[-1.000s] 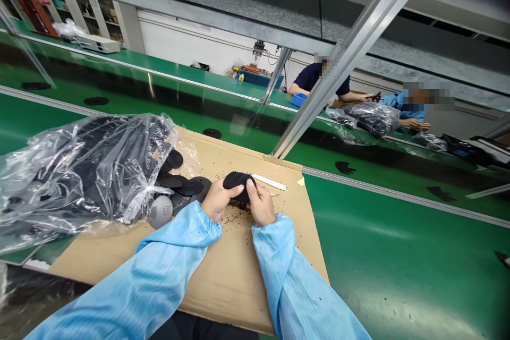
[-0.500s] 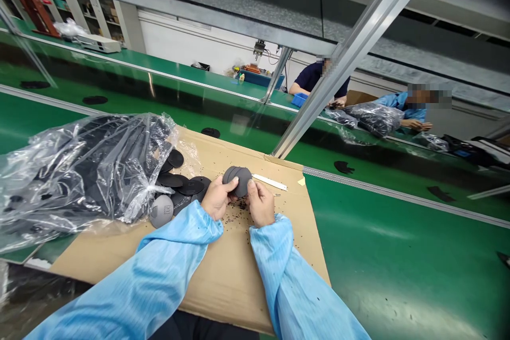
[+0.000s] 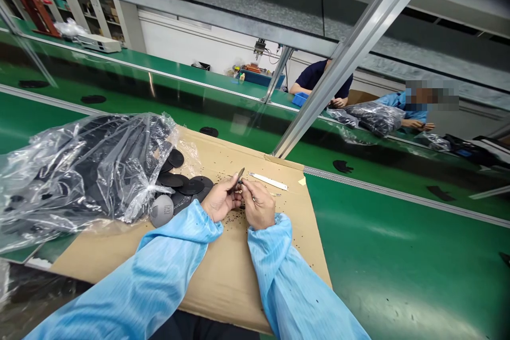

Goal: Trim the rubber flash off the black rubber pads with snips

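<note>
Head view: one dark disc (image 3: pixel 241 173) over the cardboard (image 3: pixel 215 281), nearly edge-on, long axis slanting up and rightward, grasped in my left hand (image 3: pixel 220 202); right hand (image 3: pixel 258 206) just beside its lower end, fingers bent, whether pinching it I cannot tell.

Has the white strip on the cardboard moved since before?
No: against the right edge of the cardboard sheet, the white strip has shifted neither way.
</note>
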`<move>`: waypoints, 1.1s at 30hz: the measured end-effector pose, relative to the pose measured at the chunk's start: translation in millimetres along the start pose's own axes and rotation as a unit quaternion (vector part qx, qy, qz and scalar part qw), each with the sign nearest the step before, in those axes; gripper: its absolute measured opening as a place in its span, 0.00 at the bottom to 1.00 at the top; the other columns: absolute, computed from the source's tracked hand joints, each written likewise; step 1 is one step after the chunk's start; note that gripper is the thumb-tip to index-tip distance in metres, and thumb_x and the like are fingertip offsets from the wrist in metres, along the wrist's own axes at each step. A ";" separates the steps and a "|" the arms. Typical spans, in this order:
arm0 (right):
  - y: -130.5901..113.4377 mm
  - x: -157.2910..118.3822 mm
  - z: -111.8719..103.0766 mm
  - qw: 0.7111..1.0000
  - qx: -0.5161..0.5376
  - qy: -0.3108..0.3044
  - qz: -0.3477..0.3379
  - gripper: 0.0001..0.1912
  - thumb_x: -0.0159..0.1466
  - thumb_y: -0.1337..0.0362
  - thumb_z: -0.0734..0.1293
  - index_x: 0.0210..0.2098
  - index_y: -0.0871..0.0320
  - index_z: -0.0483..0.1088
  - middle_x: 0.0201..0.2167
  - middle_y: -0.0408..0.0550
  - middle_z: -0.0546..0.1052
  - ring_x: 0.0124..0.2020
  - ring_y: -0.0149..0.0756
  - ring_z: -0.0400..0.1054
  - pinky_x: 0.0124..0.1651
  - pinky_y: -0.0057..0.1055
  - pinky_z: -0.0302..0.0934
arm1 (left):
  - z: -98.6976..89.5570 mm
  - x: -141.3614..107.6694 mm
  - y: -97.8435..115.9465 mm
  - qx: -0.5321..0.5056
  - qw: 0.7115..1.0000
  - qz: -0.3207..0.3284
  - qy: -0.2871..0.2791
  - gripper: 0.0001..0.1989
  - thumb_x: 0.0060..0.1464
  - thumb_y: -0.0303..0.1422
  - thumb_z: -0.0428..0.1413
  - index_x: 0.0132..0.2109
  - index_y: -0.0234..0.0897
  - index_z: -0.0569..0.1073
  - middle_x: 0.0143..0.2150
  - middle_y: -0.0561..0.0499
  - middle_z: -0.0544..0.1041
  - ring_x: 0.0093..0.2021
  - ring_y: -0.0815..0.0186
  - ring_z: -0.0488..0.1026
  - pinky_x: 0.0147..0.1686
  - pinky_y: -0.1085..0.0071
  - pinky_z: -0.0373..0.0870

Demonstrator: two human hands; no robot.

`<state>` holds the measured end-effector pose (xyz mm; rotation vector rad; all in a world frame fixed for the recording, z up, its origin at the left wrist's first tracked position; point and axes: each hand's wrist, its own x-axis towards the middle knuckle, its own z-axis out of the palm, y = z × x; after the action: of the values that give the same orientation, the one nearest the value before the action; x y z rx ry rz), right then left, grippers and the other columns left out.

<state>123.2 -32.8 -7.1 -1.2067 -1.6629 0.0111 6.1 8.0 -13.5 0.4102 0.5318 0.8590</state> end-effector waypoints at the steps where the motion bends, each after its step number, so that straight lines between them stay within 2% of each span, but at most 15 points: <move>1: -0.6 0.1 -0.6 1.000 -0.010 0.000 -0.007 0.14 0.67 0.63 0.60 0.44 0.56 0.76 0.35 0.49 0.78 0.36 0.35 0.72 0.41 0.32 0.69 | 0.0 0.0 -0.3 0.006 1.000 0.003 -0.003 0.14 0.49 0.40 0.63 0.34 0.33 0.73 0.26 0.52 0.71 0.22 0.72 0.67 0.21 0.76 0.64; 4: -1.2 0.4 -2.0 0.999 -0.033 -0.006 -0.017 0.14 0.68 0.63 0.59 0.43 0.57 0.76 0.35 0.49 0.78 0.36 0.35 0.72 0.42 0.32 0.68 | 0.6 -0.4 -1.2 0.030 0.999 0.011 -0.004 0.16 0.48 0.43 0.63 0.34 0.33 0.72 0.27 0.53 0.70 0.21 0.73 0.66 0.20 0.77 0.64; 8: -0.3 0.7 -0.7 0.999 -0.043 0.002 -0.001 0.14 0.67 0.63 0.59 0.41 0.57 0.76 0.34 0.49 0.78 0.35 0.35 0.72 0.42 0.32 0.68 | 3.3 -1.9 -3.4 0.081 0.996 0.043 0.022 0.21 0.45 0.47 0.64 0.35 0.33 0.70 0.28 0.53 0.70 0.21 0.74 0.67 0.20 0.78 0.64; 11: -1.4 1.6 0.6 1.000 0.000 0.022 0.016 0.13 0.68 0.63 0.59 0.42 0.59 0.75 0.34 0.50 0.77 0.36 0.34 0.71 0.42 0.31 0.67 | 4.6 -1.3 -7.2 0.129 0.986 0.091 0.046 0.24 0.45 0.51 0.62 0.37 0.34 0.70 0.28 0.54 0.70 0.22 0.75 0.66 0.20 0.78 0.64; 14: -4.6 2.2 1.1 0.999 0.023 -0.004 0.044 0.14 0.66 0.60 0.61 0.46 0.60 0.72 0.37 0.52 0.76 0.39 0.36 0.70 0.43 0.32 0.65 | 3.4 2.3 -11.5 0.152 0.972 0.168 0.064 0.25 0.46 0.50 0.62 0.42 0.35 0.69 0.34 0.52 0.73 0.29 0.72 0.70 0.25 0.77 0.68; 17: -4.2 -0.6 4.2 0.992 0.035 -0.024 0.118 0.14 0.63 0.56 0.64 0.38 0.60 0.73 0.32 0.49 0.75 0.34 0.36 0.68 0.39 0.32 0.64 | 0.9 6.2 -14.2 0.176 0.956 0.222 0.081 0.25 0.48 0.46 0.61 0.48 0.35 0.67 0.44 0.47 0.74 0.38 0.68 0.72 0.31 0.76 0.70; 19: 0.3 -3.7 8.1 0.975 0.081 -0.009 0.205 0.15 0.62 0.54 0.64 0.34 0.61 0.72 0.26 0.47 0.73 0.29 0.34 0.67 0.34 0.30 0.64 | -1.1 7.6 -14.9 0.215 0.947 0.217 0.097 0.26 0.52 0.46 0.59 0.51 0.34 0.65 0.45 0.45 0.73 0.35 0.69 0.72 0.28 0.75 0.69; 22: 14.3 -1.7 11.6 0.926 0.157 0.024 0.343 0.19 0.61 0.50 0.62 0.40 0.61 0.70 0.21 0.42 0.71 0.21 0.33 0.65 0.23 0.27 0.60 | -4.9 9.3 -15.1 0.277 0.924 0.222 0.144 0.26 0.55 0.46 0.55 0.54 0.34 0.62 0.44 0.44 0.72 0.32 0.69 0.72 0.27 0.75 0.70; 24: 27.9 11.7 8.4 0.914 0.141 0.029 0.379 0.21 0.61 0.49 0.62 0.41 0.62 0.69 0.19 0.42 0.70 0.18 0.33 0.64 0.21 0.27 0.58 | -7.7 11.2 -15.4 0.304 0.906 0.243 0.169 0.26 0.56 0.46 0.54 0.55 0.33 0.62 0.45 0.43 0.72 0.36 0.68 0.72 0.31 0.74 0.71; 26: 43.3 37.9 -0.4 0.935 0.056 0.020 0.348 0.20 0.60 0.51 0.61 0.40 0.62 0.71 0.21 0.45 0.71 0.21 0.35 0.66 0.24 0.29 0.60 | -10.2 13.5 -16.2 0.321 0.895 0.255 0.179 0.25 0.56 0.46 0.54 0.54 0.33 0.63 0.47 0.42 0.71 0.38 0.67 0.73 0.33 0.73 0.71; 28: 57.2 73.8 -12.6 0.960 -0.072 0.008 0.269 0.17 0.60 0.56 0.61 0.39 0.61 0.72 0.27 0.50 0.74 0.29 0.39 0.69 0.31 0.33 0.63 | -11.6 15.4 -17.2 0.329 0.890 0.258 0.181 0.25 0.56 0.47 0.54 0.52 0.33 0.65 0.48 0.41 0.71 0.39 0.66 0.73 0.34 0.73 0.72; 30: 65.5 110.2 -23.1 0.964 -0.175 -0.012 0.198 0.18 0.58 0.60 0.62 0.45 0.61 0.72 0.34 0.54 0.75 0.36 0.44 0.69 0.40 0.38 0.64 | -11.9 16.4 -18.0 0.334 0.889 0.257 0.180 0.25 0.56 0.47 0.54 0.52 0.33 0.65 0.48 0.40 0.72 0.39 0.66 0.74 0.35 0.72 0.72; 33: 61.1 140.7 -26.6 0.959 -0.221 -0.058 0.164 0.29 0.56 0.62 0.66 0.57 0.61 0.65 0.43 0.58 0.74 0.39 0.44 0.69 0.46 0.42 0.63 | -11.1 16.1 -18.5 0.333 0.890 0.256 0.179 0.24 0.55 0.47 0.54 0.51 0.33 0.66 0.47 0.40 0.72 0.39 0.65 0.74 0.35 0.71 0.72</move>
<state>190.3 82.5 73.2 -1.8455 -1.5918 -0.0911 19.3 11.3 -36.7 1.0664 1.1008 1.2640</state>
